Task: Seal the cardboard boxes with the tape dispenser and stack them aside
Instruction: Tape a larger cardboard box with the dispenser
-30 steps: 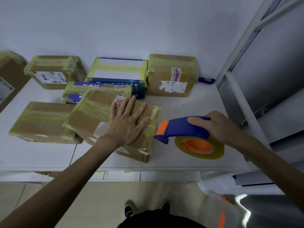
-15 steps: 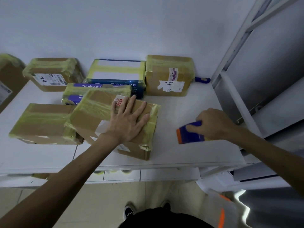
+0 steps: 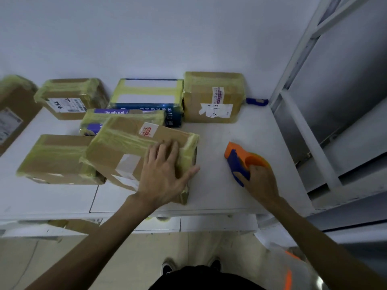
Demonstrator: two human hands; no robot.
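1. Head view is showing a smooth white surface carrying all the parcels, with a grey metal rack standing along its right side.
2. Six other boxes are sitting behind and to the left. Among them are a flat box just beside the work spot and a tall box against the wall. All are wearing glossy, wrinkled yellowish tape over matte brown card or blue print.
3. Front box, a squat brown cardboard block, is lying skewed near the surface's front edge and overlapping the flat box's corner from this angle. Tape is already banding both ends and crossing its top, so sealing is looking nearly finished.
4. Tape dispenser, hard blue plastic with an orange nose and hub, is sitting to the right of the front box and apart from it. Its nose is pointing away from the person, and I cannot tell whether it is touching the surface.
5. Left hand is pressing flat on the front box's right end, fingers straight and spread. Right hand is gripping the dispenser's handle with curled fingers.
6. Judging from this, the next move is either carrying the dispenser back for a last strip while the left hand is bracing the box, or releasing it and lifting the box aside. Light card is likely sliding easily on this slick surface.
7. Red-and-white sticker is showing on the box top.
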